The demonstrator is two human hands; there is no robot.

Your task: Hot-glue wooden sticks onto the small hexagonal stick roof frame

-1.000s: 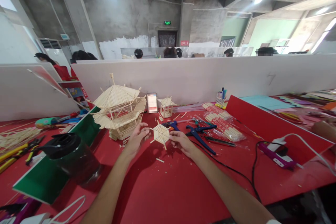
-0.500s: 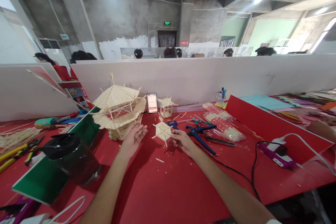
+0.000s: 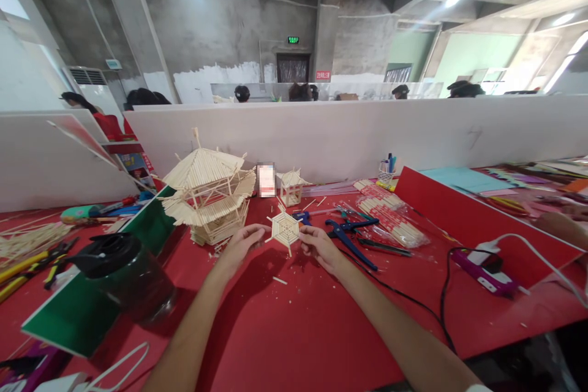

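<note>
A hexagonal stick lattice, web-like and made of thin pale wooden sticks, is held up above the red tabletop. My right hand pinches its right edge between thumb and fingers. At the opposite edge, my left hand has its fingers closed, with the tips at a stick end on the left; how firmly they grip is hard to see. Behind my left hand stands a large tiered pavilion model of the same sticks. A small stick pavilion stands beyond the lattice.
Blue-handled cutters and bagged stick bundles lie to the right, near a purple power strip with cables. On the left are a dark water jug and a green board. A white partition bounds the back.
My left hand has moved right from beside the large pavilion to the lattice's left edge, and its fingers have closed. My right hand keeps its pinch, almost still.
</note>
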